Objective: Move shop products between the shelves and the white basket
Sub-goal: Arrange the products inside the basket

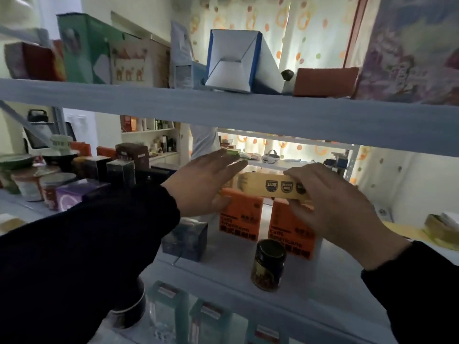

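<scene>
A long yellow box [268,186] with dark badges on its side hovers over two orange coffee boxes [241,219] on the middle shelf [223,276]. My right hand [332,209] grips the yellow box at its right end, fingers over the top and thumb under. My left hand [203,182] lies with straight fingers against the box's left end. The white basket is not in view.
A dark jar [268,264] stands in front of the orange boxes, a blue box [185,240] to their left. Cups and dark boxes [62,182] crowd the shelf's left part. The upper shelf [223,110] carries a blue-white carton [233,60] and other boxes.
</scene>
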